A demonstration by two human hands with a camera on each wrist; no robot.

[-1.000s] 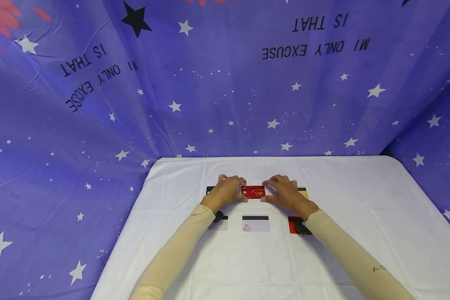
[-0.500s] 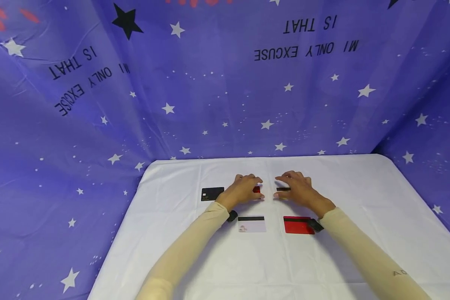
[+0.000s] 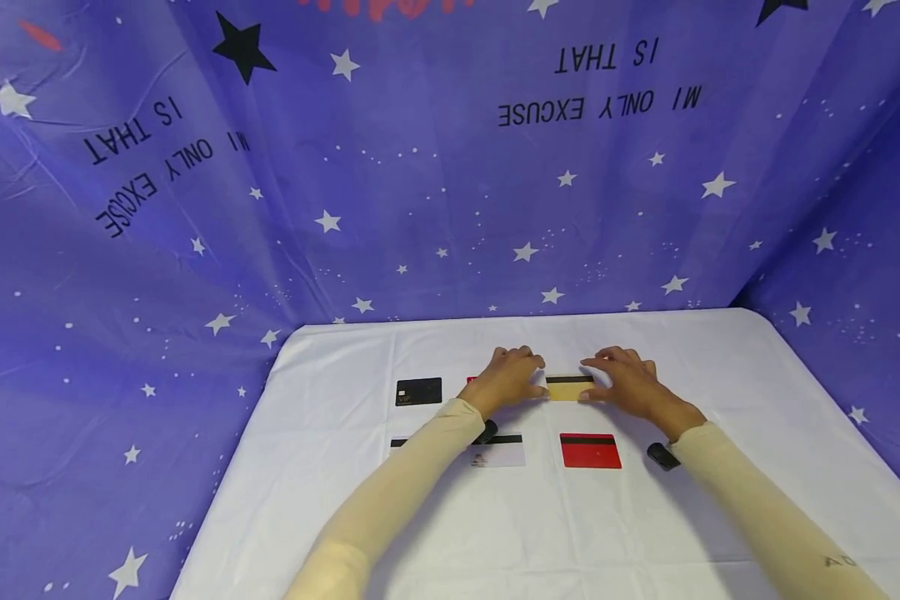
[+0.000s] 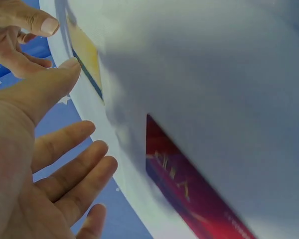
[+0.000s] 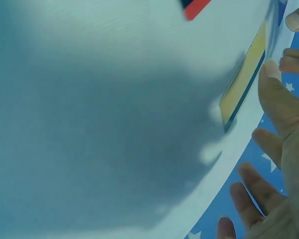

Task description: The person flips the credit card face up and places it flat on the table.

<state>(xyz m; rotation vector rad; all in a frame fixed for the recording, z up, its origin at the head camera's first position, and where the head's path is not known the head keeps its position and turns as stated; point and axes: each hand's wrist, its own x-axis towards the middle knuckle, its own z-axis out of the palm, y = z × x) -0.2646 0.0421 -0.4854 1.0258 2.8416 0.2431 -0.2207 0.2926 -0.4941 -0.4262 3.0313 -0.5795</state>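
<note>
A yellow card (image 3: 568, 390) with a dark stripe lies flat on the white cloth, between both hands. My left hand (image 3: 504, 382) is at its left edge, fingers relaxed and spread in the left wrist view. On the other side, my right hand (image 3: 628, 387) has thumb and forefinger near the right edge, its fingers loosely bent. Whether fingertips touch the card is hard to tell. A red VIP card (image 4: 184, 184) lies below the left palm, mostly hidden in the head view. Left of it is a black VIP card (image 3: 418, 392).
In a nearer row lie a red card (image 3: 591, 452) with a black stripe and a pale lilac card (image 3: 506, 455). Another striped card (image 3: 398, 442) is mostly covered by the left sleeve. A purple starred curtain (image 3: 420, 167) hangs behind the table (image 3: 540, 533).
Both hands have moved right, from the sides of the red VIP card to the sides of the yellow card. The black card has come into full sight, and the head view has shifted slightly.
</note>
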